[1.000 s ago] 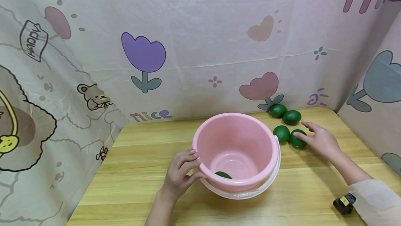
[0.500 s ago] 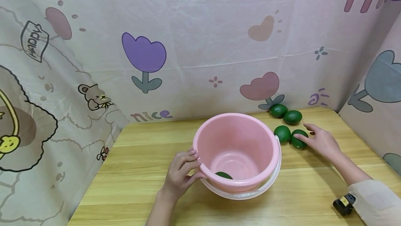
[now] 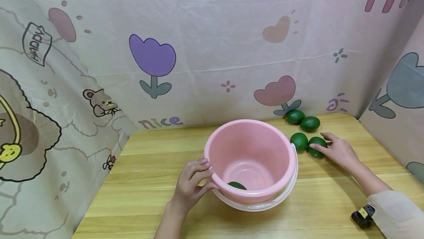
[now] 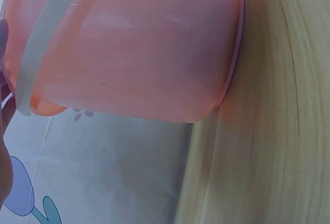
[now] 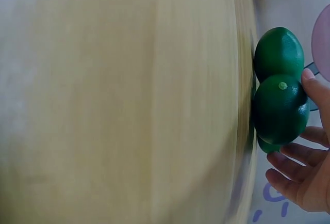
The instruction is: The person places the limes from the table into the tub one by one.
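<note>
A pink bucket [image 3: 250,193] with a white handle [image 3: 256,207] stands on the wooden table. My left hand [image 3: 190,184] grips its left rim, thumb outside and fingertips over the edge. Inside lies a green lime [image 3: 236,185], partly hidden by the near rim. To the bucket's right, my right hand [image 3: 341,152] has its thumb and fingers around the nearest lime [image 3: 317,150], which still rests on the table. In the right wrist view the thumb lies along one side of this lime [image 5: 281,111], with the fingers at the other. Another lime [image 3: 299,142] sits beside it.
Two more limes [image 3: 310,124] lie farther back, near the printed cloth [image 3: 215,47] that hangs behind the table [image 3: 139,180]. A small black device [image 3: 362,217] is at the right sleeve. The bucket's handle hangs down around its front and right side.
The right hand's fingers have drawn in closer around the nearest lime. My left hand and the bucket keep their places.
</note>
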Available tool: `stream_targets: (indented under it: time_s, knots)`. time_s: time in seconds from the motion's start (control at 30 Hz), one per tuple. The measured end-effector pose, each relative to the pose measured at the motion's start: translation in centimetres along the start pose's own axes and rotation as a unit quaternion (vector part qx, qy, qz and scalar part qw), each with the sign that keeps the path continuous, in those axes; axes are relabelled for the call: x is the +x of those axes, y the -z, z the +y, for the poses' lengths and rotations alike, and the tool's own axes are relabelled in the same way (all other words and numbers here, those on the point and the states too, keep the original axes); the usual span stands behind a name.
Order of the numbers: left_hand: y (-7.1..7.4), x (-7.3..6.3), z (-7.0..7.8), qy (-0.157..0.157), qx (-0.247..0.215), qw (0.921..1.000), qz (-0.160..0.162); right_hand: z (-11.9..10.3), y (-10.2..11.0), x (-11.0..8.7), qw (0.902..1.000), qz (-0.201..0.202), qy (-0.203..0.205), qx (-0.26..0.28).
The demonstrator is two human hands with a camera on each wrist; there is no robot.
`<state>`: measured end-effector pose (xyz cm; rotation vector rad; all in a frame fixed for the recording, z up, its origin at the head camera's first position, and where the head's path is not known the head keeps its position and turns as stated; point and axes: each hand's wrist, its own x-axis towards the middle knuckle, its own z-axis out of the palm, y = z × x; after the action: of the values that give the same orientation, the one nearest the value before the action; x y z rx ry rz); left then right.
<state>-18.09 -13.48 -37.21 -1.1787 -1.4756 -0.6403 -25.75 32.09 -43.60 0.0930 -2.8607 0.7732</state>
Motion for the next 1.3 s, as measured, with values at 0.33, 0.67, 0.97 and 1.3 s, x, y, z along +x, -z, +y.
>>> stream_targets:
  time_s: [0.33, 0.67, 0.97, 1.3]
  knots:
    - [-0.15, -0.03, -0.04, -0.001, -0.002, 1.0, 0.003, -0.05, -0.38, -0.25, 1.0, 0.001, 0.005, 0.005]
    - [-0.15, -0.08, -0.03, 0.002, -0.003, 1.0, 0.004, -0.12, -0.47, -0.02, 0.9993, -0.03, -0.012, 0.018]
    - [-0.13, 0.01, 0.04, 0.002, -0.002, 1.0, 0.006, 0.47, -0.83, 0.21, 0.9987, -0.044, -0.015, 0.019]
    - [-0.1, 0.15, 0.02, -0.001, -0.003, 1.0, 0.006, 0.36, -0.84, 0.23, 0.9983, -0.042, -0.022, 0.035]
